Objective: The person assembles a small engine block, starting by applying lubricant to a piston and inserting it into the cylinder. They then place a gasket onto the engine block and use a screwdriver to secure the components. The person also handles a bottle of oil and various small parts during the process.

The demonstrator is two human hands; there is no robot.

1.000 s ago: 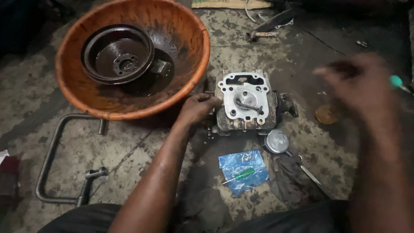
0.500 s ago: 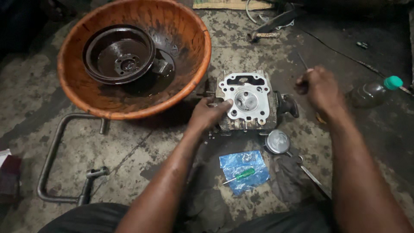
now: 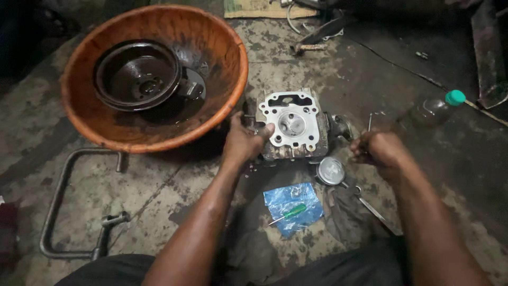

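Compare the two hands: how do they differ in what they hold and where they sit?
The left hand grips the cylinder head by its left edge, thumb on the pale top face; the right hand is off the head, to its right, closed around a thin metal rod. The left hand looks sharp, the right hand slightly blurred. Both are bare and low over the stained floor.

Grey finned metal cylinder head [image 3: 293, 127], white gasket face up, flat on stained concrete floor beside orange basin.
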